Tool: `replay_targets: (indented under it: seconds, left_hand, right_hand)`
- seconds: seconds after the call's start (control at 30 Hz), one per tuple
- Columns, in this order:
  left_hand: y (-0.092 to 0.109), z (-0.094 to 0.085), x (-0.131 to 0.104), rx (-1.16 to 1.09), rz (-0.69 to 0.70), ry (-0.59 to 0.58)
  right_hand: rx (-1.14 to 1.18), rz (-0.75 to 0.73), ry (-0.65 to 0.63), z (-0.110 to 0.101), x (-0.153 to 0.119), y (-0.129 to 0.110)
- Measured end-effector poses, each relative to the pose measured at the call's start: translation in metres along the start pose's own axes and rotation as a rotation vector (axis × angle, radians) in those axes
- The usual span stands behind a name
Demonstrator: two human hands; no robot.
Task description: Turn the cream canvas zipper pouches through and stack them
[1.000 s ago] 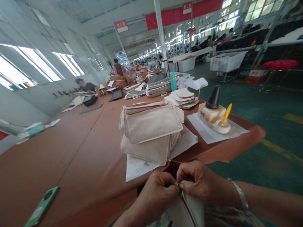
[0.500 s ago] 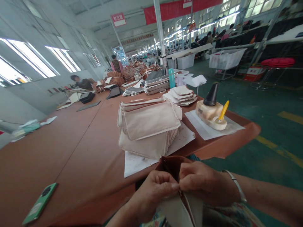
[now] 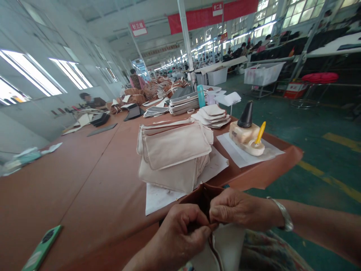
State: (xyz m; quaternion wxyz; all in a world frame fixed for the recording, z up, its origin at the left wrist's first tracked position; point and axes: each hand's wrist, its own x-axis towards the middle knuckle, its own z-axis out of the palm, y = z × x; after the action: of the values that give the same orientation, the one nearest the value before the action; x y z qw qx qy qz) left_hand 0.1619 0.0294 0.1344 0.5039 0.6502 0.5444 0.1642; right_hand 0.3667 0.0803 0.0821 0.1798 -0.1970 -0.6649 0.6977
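Observation:
My left hand [image 3: 187, 227] pinches the edge of a brown and off-white sewn piece [image 3: 225, 241], which looks like a leather pouch or bag part. Close against it, my right hand [image 3: 234, 209] grips the same edge with curled fingers and wears a silver bracelet at the wrist. The piece's brown side gapes upward behind my fingers, and its pale panels hang down over my lap. Just beyond my hands, a stack of off-white panels with brown edges [image 3: 177, 146] rests on white paper [image 3: 159, 197]. What lies between my fingertips is hidden.
The brown-covered table [image 3: 93, 188] carries a green phone [image 3: 42, 248] at near left. To the right, a glue container [image 3: 245, 135] with a black cone and yellow handle sits on paper. Further back are more panels [image 3: 213, 114], a teal bottle [image 3: 201, 96] and a seated person [image 3: 96, 102].
My left hand has turned and its fingers pinch the piece's edge from a slightly different angle. My right hand has shifted slightly left. The whole view has moved a little.

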Motion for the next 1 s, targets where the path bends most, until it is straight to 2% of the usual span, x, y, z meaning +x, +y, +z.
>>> replay_targets:
  seconds: [0.1,0.2,0.27,0.33,0.47,0.57,0.63,0.73,0.8,0.9,1.0]
  left_hand:
    - [0.001,-0.002,-0.001,-0.019,0.039,0.006]
    - [-0.004,-0.003,-0.002,-0.144,0.03,-0.024]
    - [-0.009,-0.003,-0.001,-0.2,0.027,-0.052]
    - [-0.011,-0.004,-0.001,-0.163,0.039,-0.055]
    - [-0.004,-0.005,-0.003,-0.001,0.059,-0.025]
    - [0.001,-0.007,-0.005,0.025,0.04,0.014]
    - [-0.002,-0.012,-0.007,-0.037,-0.009,-0.038]
    - [-0.01,-0.024,-0.01,-0.228,-0.131,-0.231]
    - [-0.016,-0.031,-0.012,-0.31,-0.159,-0.3]
    - [-0.021,-0.036,-0.011,-0.332,-0.145,-0.288]
    - [-0.025,-0.029,-0.008,-0.327,-0.147,-0.265]
  right_hand:
    - [-0.151,-0.053,-0.053,-0.003,0.002,0.0]
    - [-0.431,-0.256,0.04,0.003,0.001,0.009]
    - [-0.55,-0.339,0.113,0.006,0.0,0.016]
    - [-0.488,-0.301,0.117,0.005,0.001,0.018]
    - [-0.23,-0.177,-0.004,-0.004,0.005,0.004]
    - [-0.293,-0.209,-0.027,-0.004,0.01,-0.008]
    - [-0.3,-0.219,-0.035,-0.002,0.012,-0.009]
    - [-0.198,-0.185,-0.07,0.0,0.013,-0.004]
    - [-0.157,-0.148,-0.095,-0.001,0.012,-0.001]
    - [-0.166,-0.126,-0.104,-0.003,0.011,0.0]
    - [-0.185,-0.119,-0.096,-0.005,0.012,0.001]
